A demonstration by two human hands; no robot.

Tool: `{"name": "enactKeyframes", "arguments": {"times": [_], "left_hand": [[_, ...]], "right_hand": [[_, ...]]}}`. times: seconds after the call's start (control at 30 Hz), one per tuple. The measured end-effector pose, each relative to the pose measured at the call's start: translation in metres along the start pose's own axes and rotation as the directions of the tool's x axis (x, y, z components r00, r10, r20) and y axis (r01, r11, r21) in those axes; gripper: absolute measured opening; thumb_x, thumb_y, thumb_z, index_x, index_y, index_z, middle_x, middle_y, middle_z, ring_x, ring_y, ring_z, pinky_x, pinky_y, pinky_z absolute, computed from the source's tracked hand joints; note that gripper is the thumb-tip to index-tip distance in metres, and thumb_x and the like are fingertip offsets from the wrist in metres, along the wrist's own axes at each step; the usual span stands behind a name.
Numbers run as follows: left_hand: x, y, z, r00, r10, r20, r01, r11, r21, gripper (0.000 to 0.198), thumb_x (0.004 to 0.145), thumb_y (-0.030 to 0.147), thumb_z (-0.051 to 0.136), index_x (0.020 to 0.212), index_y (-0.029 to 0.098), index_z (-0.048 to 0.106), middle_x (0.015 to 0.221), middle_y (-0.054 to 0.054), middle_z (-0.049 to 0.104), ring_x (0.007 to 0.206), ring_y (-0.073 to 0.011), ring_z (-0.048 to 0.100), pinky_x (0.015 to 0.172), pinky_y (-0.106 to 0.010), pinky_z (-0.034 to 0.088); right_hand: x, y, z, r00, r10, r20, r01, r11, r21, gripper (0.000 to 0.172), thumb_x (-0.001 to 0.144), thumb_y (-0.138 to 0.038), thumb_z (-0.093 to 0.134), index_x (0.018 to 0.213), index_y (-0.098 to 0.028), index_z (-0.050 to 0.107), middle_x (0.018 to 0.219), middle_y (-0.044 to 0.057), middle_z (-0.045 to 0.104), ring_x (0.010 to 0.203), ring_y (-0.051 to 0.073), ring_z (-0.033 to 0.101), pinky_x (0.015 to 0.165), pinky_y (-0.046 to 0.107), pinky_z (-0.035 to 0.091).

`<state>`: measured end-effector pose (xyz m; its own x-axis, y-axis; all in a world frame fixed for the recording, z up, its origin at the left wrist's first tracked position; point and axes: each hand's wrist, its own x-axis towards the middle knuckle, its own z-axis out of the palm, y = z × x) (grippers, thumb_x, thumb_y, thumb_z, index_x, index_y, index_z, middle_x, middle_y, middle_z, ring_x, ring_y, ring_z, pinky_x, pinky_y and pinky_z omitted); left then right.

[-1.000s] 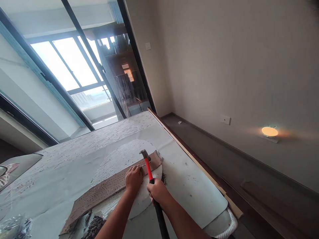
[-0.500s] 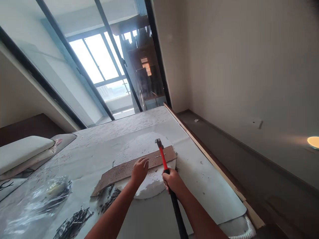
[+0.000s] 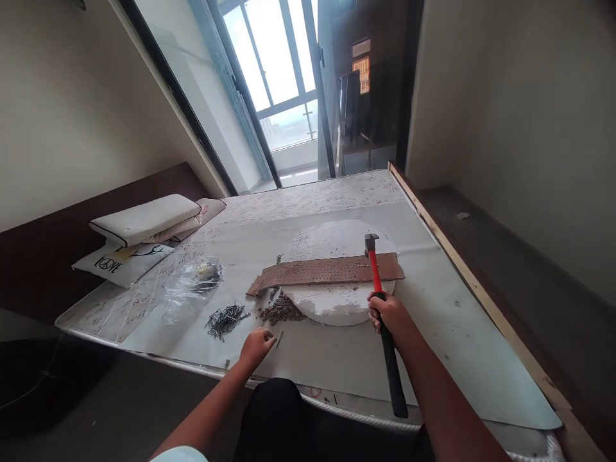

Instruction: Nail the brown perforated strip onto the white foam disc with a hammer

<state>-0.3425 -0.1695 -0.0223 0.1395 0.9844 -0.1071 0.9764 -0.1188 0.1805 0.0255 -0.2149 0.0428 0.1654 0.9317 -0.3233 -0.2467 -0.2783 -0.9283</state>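
Observation:
My right hand (image 3: 391,316) is closed around the black grip of a hammer (image 3: 376,271) with a red neck. Its metal head is over the right part of a brown strip of board (image 3: 322,271), which is dotted with small holes and has a short row of pale nail heads near the hammer. The strip lies across a round white slab (image 3: 332,301). My left hand (image 3: 258,350) is low over the sheet with its fingers drawn together. A thin nail (image 3: 280,340) shows right at its fingertips; whether they grip it is unclear. Left of that hand is a pile of nails (image 3: 226,320).
Brown crumbled scraps (image 3: 282,308) lie at the slab's left edge. A clear plastic bag (image 3: 192,282) with dark contents sits farther left. Pillows (image 3: 144,218) are stacked by the headboard (image 3: 62,237). A wooden rail (image 3: 462,269) runs along the mattress's right side.
My left hand has left the board and moved down and left, near the nail pile. The hammer remains in my right hand above the strip. The view has swung left and lower.

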Motion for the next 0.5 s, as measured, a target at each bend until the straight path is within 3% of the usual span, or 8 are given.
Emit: {"name": "enactKeyframes", "arguments": {"times": [0.1, 0.17, 0.27, 0.4, 0.5], "left_hand": [[0.016, 0.012, 0.011, 0.995, -0.047, 0.083, 0.04, 0.996, 0.086, 0.015, 0.07, 0.02, 0.05, 0.069, 0.017, 0.064, 0.078, -0.007, 0.066, 0.077, -0.0185, 0.06, 0.064, -0.024, 0.038], [0.029, 0.017, 0.015, 0.991, -0.088, 0.097, 0.075, 0.988, 0.136, 0.015, 0.068, 0.017, 0.047, 0.064, 0.017, 0.061, 0.071, -0.006, 0.065, 0.071, -0.0184, 0.059, 0.059, -0.024, 0.035], [0.047, 0.02, 0.014, 0.99, -0.084, 0.112, 0.065, 0.985, 0.161, 0.011, 0.064, 0.017, 0.048, 0.054, 0.018, 0.054, 0.06, -0.003, 0.061, 0.064, -0.0189, 0.058, 0.055, -0.024, 0.033], [0.054, 0.033, -0.005, 0.994, -0.051, 0.098, 0.037, 0.99, 0.139, 0.012, 0.059, 0.022, 0.048, 0.048, 0.02, 0.047, 0.049, 0.001, 0.055, 0.055, -0.0179, 0.056, 0.053, -0.024, 0.034], [0.052, 0.058, -0.03, 0.994, -0.031, 0.107, 0.034, 0.999, -0.03, 0.015, 0.062, 0.034, 0.05, 0.057, 0.021, 0.054, 0.046, 0.003, 0.055, 0.048, -0.0159, 0.054, 0.051, -0.025, 0.038]], "right_hand": [[0.001, -0.003, 0.003, 0.999, -0.018, -0.029, 0.016, 0.997, -0.078, 0.007, 0.065, -0.022, 0.045, 0.072, -0.021, 0.041, 0.042, -0.008, 0.036, 0.032, 0.009, 0.037, 0.032, 0.021, 0.029], [0.001, -0.008, 0.005, 0.998, -0.047, -0.052, 0.035, 0.977, -0.209, 0.008, 0.065, -0.02, 0.047, 0.072, -0.02, 0.043, 0.04, -0.008, 0.038, 0.031, 0.009, 0.04, 0.033, 0.021, 0.031], [0.002, -0.017, 0.008, 0.998, -0.056, -0.03, 0.046, 0.966, -0.255, 0.008, 0.065, -0.017, 0.049, 0.07, -0.02, 0.044, 0.041, -0.007, 0.038, 0.031, 0.01, 0.042, 0.033, 0.021, 0.032], [0.003, -0.023, 0.009, 1.0, -0.006, 0.007, 0.008, 0.983, -0.185, 0.01, 0.064, -0.017, 0.051, 0.072, -0.02, 0.046, 0.047, -0.006, 0.04, 0.033, 0.01, 0.043, 0.035, 0.022, 0.035], [0.003, -0.023, 0.009, 0.999, 0.003, 0.052, 0.003, 0.993, -0.117, 0.01, 0.063, -0.017, 0.052, 0.072, -0.019, 0.046, 0.05, -0.005, 0.04, 0.034, 0.01, 0.042, 0.035, 0.023, 0.035]]}}
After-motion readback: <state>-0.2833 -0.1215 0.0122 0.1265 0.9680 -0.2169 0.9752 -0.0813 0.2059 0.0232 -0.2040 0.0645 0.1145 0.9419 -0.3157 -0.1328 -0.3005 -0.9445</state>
